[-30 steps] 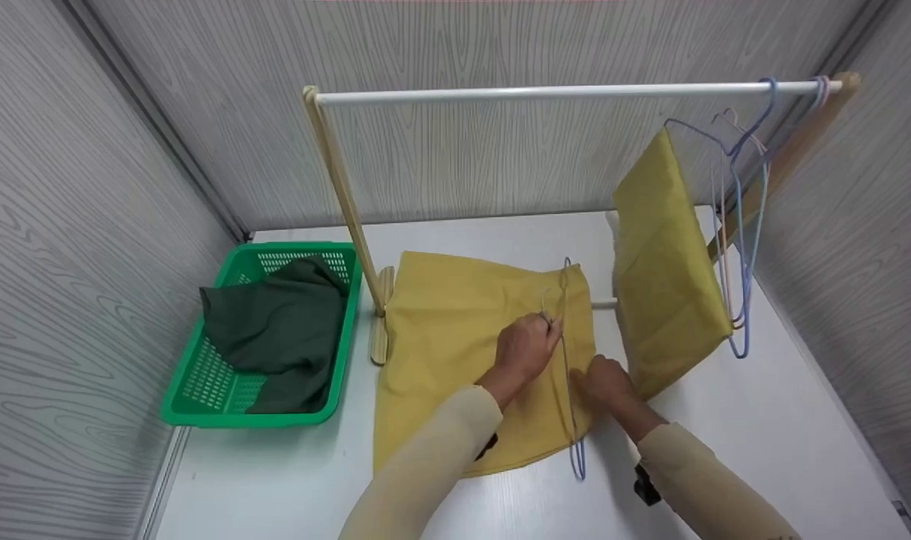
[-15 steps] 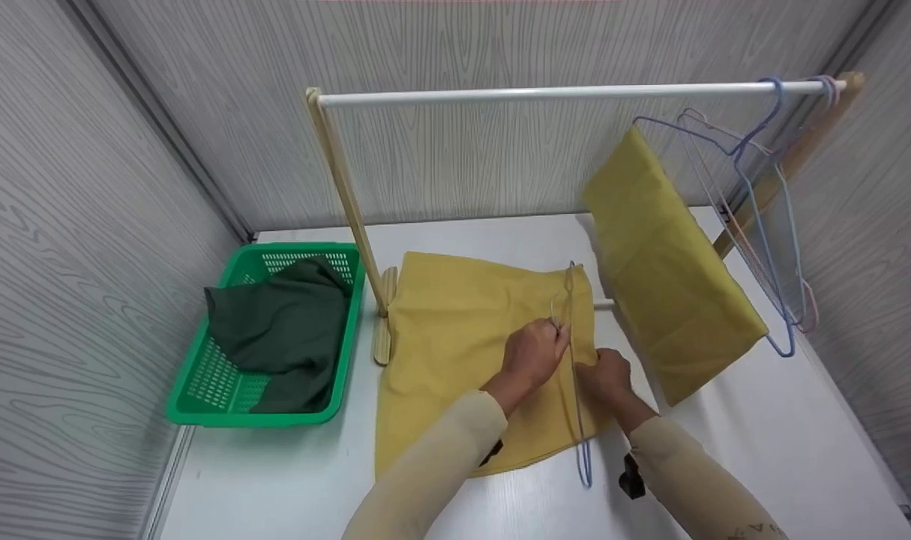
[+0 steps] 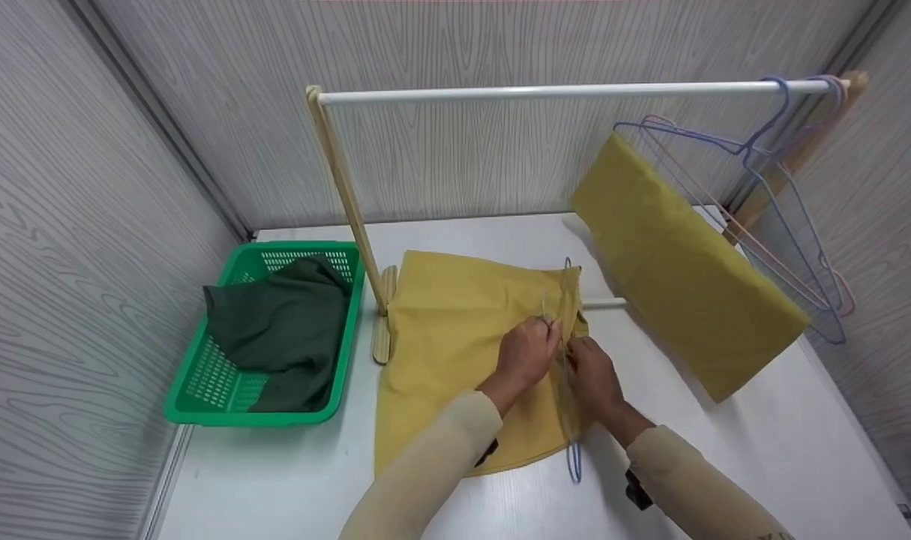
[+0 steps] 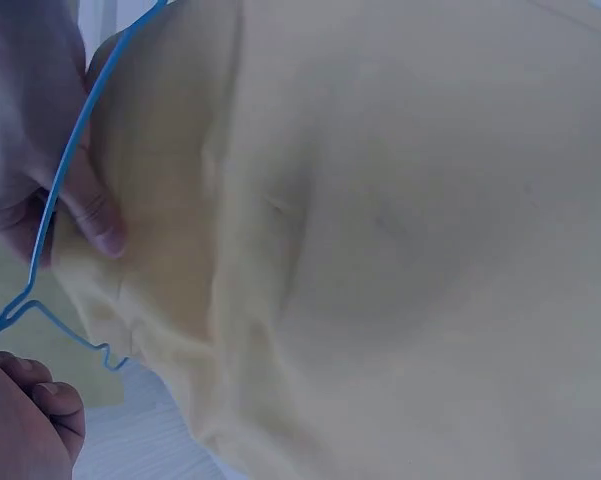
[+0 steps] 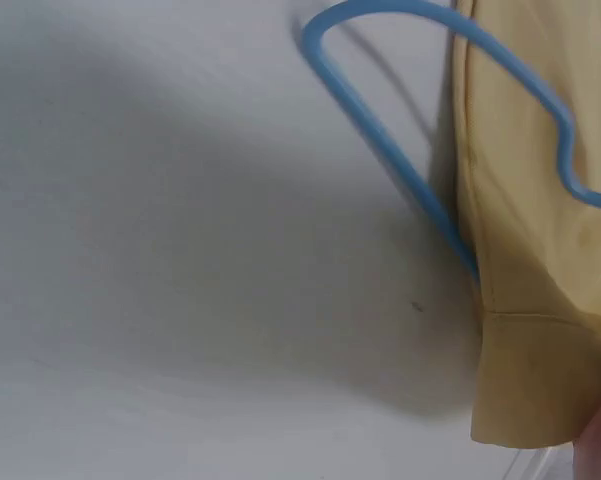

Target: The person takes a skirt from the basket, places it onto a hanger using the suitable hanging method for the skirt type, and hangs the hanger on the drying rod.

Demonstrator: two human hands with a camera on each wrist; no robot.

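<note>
A yellow cloth (image 3: 455, 337) lies spread on the white table, with a blue wire hanger (image 3: 575, 463) across its right part. My left hand (image 3: 526, 352) grips the hanger near its hook. My right hand (image 3: 594, 375) pinches the cloth's right edge, which is drawn up against the hanger. In the left wrist view, the right hand (image 4: 30, 120) has its thumb on the cloth, behind the hanger's wire (image 4: 70, 150). The right wrist view shows the hanger's rounded end (image 5: 380, 130) reaching past the cloth's hem (image 5: 470, 170).
A green basket (image 3: 256, 420) holding a dark green cloth (image 3: 286, 337) stands at the left. A rack with a white rail (image 3: 545, 93) spans the back. Near its right end hang a folded yellow cloth (image 3: 680, 262) on a hanger and several other wire hangers (image 3: 785, 277).
My right hand has moved left and up, bringing the cloth's right edge toward the hanger. The left hand stays at the hook. The hanging cloth and hangers have swung round.
</note>
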